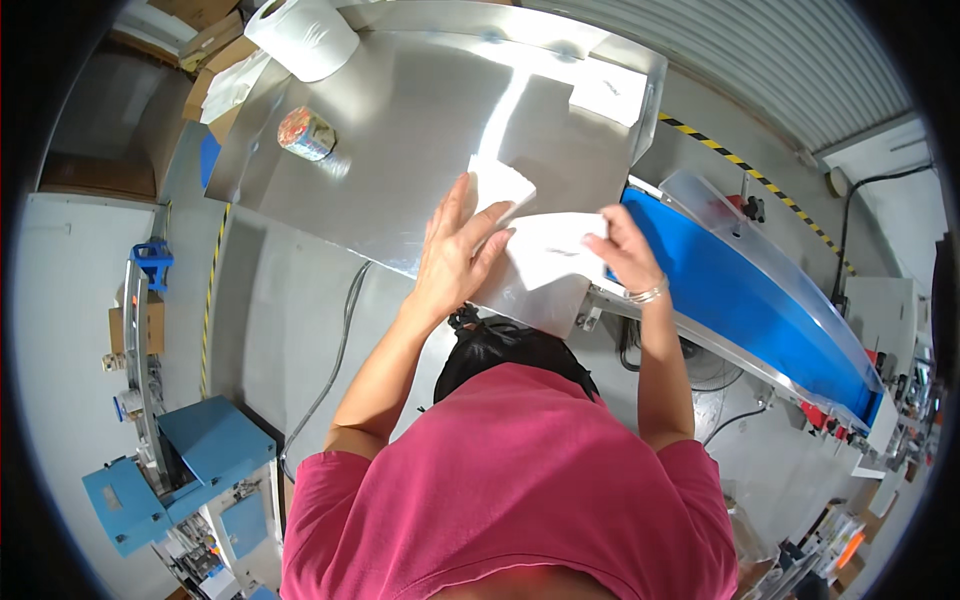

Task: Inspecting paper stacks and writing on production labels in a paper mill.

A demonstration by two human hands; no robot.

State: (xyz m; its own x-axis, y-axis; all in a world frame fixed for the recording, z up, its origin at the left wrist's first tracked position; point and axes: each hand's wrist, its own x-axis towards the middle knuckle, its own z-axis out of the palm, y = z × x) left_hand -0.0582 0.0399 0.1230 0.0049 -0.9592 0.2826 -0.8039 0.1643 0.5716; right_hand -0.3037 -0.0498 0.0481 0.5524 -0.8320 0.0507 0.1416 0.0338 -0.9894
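My left hand lies over the near part of the steel table, fingers stretched and spread. Its fingertips rest at a small white folded piece, paper or cloth. A second white sheet spans the gap between my hands, with a crease or slit near its middle. My right hand, a bracelet at the wrist, is closed on the right edge of this sheet. The left thumb and index finger touch or nearly touch its other edge; which, I cannot tell.
A large white roll stands at the table's far left corner, near a patterned cylindrical container. White paper lies far right. A blue conveyor belt with a clear guard adjoins the table's right side. Blue machinery stands at lower left.
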